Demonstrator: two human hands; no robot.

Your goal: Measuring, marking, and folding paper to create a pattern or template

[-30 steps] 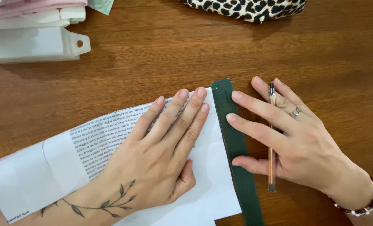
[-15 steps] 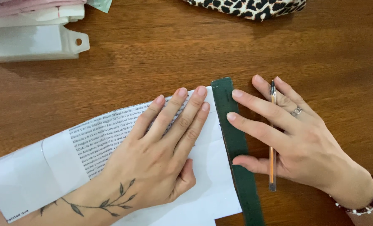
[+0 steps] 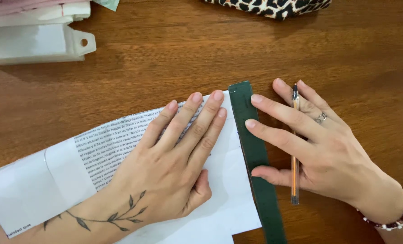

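Observation:
My left hand (image 3: 174,162) lies flat, fingers together, pressing a white printed paper sheet (image 3: 88,158) onto the wooden table. A dark green ruler (image 3: 256,158) runs along the sheet's right edge. My right hand (image 3: 319,149) rests beside it, two fingertips and the thumb touching the ruler. An orange pen (image 3: 294,144) is tucked between that hand's fingers, pointing away from me.
White plastic containers (image 3: 34,40) sit at the far left corner of the brown wooden table (image 3: 165,58). A leopard-print pouch (image 3: 269,7) lies at the far edge. A beaded bracelet (image 3: 398,217) is on my right wrist.

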